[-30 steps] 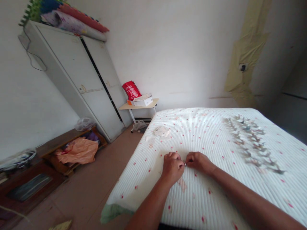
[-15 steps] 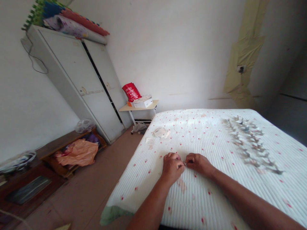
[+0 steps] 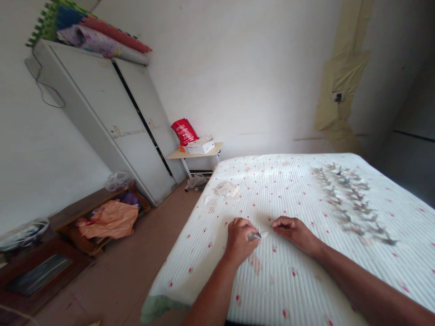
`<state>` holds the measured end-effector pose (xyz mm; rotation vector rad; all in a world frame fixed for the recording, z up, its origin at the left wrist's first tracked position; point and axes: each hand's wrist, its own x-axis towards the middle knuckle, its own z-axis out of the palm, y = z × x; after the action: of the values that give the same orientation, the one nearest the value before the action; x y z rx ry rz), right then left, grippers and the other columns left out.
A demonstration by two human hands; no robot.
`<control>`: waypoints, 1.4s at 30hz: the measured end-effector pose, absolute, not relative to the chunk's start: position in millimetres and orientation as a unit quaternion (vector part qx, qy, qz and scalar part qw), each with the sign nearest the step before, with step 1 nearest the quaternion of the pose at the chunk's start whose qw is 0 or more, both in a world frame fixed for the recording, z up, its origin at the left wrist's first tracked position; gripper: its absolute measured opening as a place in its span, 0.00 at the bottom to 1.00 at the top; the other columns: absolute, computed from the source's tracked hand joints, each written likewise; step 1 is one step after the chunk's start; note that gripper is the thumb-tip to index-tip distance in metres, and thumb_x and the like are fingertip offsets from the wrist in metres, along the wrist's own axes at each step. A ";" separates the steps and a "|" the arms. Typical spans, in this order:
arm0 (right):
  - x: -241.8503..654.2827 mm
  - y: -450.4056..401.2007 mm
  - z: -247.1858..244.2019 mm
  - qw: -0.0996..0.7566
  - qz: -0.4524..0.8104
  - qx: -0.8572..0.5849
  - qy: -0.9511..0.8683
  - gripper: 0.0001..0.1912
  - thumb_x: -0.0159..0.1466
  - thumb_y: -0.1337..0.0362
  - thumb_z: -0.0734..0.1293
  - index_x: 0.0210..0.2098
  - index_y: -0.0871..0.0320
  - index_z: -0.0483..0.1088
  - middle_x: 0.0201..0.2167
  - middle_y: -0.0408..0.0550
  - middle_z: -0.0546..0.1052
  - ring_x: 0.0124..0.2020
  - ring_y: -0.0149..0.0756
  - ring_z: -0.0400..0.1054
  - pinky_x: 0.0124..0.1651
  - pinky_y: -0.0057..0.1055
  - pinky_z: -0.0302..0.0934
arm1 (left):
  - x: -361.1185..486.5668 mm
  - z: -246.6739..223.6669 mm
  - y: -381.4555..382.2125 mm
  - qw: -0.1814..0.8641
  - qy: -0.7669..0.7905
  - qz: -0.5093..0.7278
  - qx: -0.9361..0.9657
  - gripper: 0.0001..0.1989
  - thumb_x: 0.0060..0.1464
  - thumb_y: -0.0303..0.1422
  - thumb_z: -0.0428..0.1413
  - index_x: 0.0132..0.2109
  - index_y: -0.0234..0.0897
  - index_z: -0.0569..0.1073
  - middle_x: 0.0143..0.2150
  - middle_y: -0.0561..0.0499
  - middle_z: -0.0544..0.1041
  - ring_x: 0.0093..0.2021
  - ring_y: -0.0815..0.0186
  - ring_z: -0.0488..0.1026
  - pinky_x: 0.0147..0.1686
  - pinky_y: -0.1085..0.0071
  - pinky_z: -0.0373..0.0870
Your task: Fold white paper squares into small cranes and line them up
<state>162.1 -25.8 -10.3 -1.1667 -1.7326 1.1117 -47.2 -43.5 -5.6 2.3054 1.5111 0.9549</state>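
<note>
Above the quilted bed cover (image 3: 288, 280), my left hand (image 3: 239, 242) pinches a small folded paper piece (image 3: 254, 236) between thumb and fingers. A pale pointed end of it sticks out toward the right. My right hand (image 3: 294, 233) is a short gap away, its fingers curled together and apart from the paper; nothing shows in them. Farther right, rows of small folded paper figures (image 3: 363, 208), shaped like birds, stand on the cover. Beyond my left hand lies a small pile of printed paper sheets (image 3: 227, 189), with a loose sheet (image 3: 211, 200) beside it.
A small table (image 3: 195, 155) past the bed's far left corner holds a white box (image 3: 204, 147) and a red bag (image 3: 184, 132). A grey cabinet (image 3: 102, 104) stands at left, near a low wooden bench (image 3: 73, 217) with an orange cloth or bag (image 3: 110, 219).
My hands have come apart: the right moved off to the right, leaving the folded paper in my left hand. More of the paper now shows. The view has shifted slightly.
</note>
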 end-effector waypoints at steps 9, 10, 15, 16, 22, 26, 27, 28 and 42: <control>163.3 -35.7 -6.9 0.365 0.369 -0.383 -0.764 0.10 0.59 0.60 0.61 0.32 0.57 0.73 0.31 0.47 0.73 0.33 0.32 0.67 0.38 0.28 0.60 | -55.5 -6.2 -45.1 0.123 0.505 0.346 0.781 0.10 0.38 0.24 0.58 0.29 0.42 0.77 0.34 0.53 0.71 0.41 0.64 0.65 0.44 0.64 0.60; 162.3 -37.5 -5.0 0.354 0.355 -0.372 -0.781 0.11 0.59 0.61 0.60 0.33 0.57 0.73 0.33 0.47 0.72 0.34 0.32 0.67 0.39 0.28 0.60 | -56.5 -6.2 -45.7 0.123 0.505 0.348 0.781 0.10 0.38 0.24 0.58 0.29 0.42 0.77 0.34 0.53 0.71 0.41 0.64 0.64 0.44 0.64 0.60; 156.3 -42.4 1.8 0.333 0.299 -0.385 -0.807 0.10 0.60 0.64 0.60 0.35 0.58 0.72 0.34 0.49 0.71 0.34 0.31 0.66 0.37 0.27 0.60 | -57.8 -6.4 -47.1 0.120 0.509 0.351 0.777 0.09 0.38 0.23 0.57 0.29 0.41 0.77 0.34 0.53 0.72 0.40 0.65 0.65 0.43 0.64 0.60; 154.7 -42.6 2.4 0.332 0.290 -0.394 -0.806 0.09 0.60 0.64 0.60 0.34 0.58 0.72 0.33 0.48 0.71 0.33 0.31 0.66 0.36 0.27 0.60 | -57.5 -6.3 -47.0 0.117 0.511 0.349 0.777 0.09 0.39 0.24 0.58 0.29 0.41 0.77 0.33 0.53 0.72 0.40 0.64 0.65 0.43 0.64 0.60; 142.1 -46.9 6.9 0.298 0.226 -0.435 -0.819 0.08 0.59 0.63 0.61 0.29 0.58 0.70 0.29 0.44 0.69 0.31 0.30 0.65 0.34 0.25 0.57 | -55.7 -6.7 -46.1 0.102 0.498 0.345 0.789 0.08 0.39 0.24 0.58 0.29 0.42 0.77 0.33 0.52 0.72 0.40 0.64 0.64 0.42 0.65 0.60; 129.3 -50.6 10.7 0.247 0.172 -0.477 -0.826 0.09 0.59 0.60 0.61 0.30 0.57 0.70 0.30 0.44 0.70 0.29 0.29 0.66 0.31 0.24 0.54 | -56.0 -9.8 -46.0 0.091 0.486 0.342 0.799 0.09 0.41 0.24 0.58 0.29 0.43 0.77 0.33 0.52 0.71 0.40 0.65 0.64 0.42 0.66 0.59; 125.7 -50.6 10.9 0.234 0.157 -0.487 -0.826 0.09 0.59 0.60 0.61 0.29 0.57 0.70 0.30 0.44 0.70 0.29 0.29 0.66 0.30 0.24 0.54 | -56.3 -10.6 -45.9 0.088 0.485 0.339 0.801 0.08 0.41 0.24 0.58 0.29 0.43 0.77 0.33 0.52 0.71 0.40 0.65 0.64 0.41 0.66 0.59; 122.1 -50.2 10.6 0.224 0.141 -0.498 -0.826 0.10 0.60 0.61 0.60 0.28 0.57 0.70 0.29 0.43 0.70 0.28 0.29 0.66 0.30 0.24 0.53 | -56.5 -11.2 -46.0 0.086 0.484 0.338 0.803 0.08 0.41 0.24 0.58 0.28 0.43 0.77 0.33 0.52 0.70 0.40 0.65 0.63 0.41 0.66 0.59; 97.1 -48.2 14.3 0.128 0.022 -0.607 -0.784 0.11 0.59 0.64 0.59 0.27 0.60 0.70 0.28 0.49 0.74 0.26 0.32 0.69 0.26 0.25 0.49 | -55.3 -8.6 -51.3 0.060 0.481 0.310 0.818 0.06 0.43 0.25 0.56 0.26 0.40 0.75 0.34 0.52 0.71 0.41 0.65 0.63 0.42 0.65 0.58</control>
<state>97.1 -48.2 14.3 -1.7643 -2.2806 0.0629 -55.3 -51.3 -8.6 2.4756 1.4567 0.9374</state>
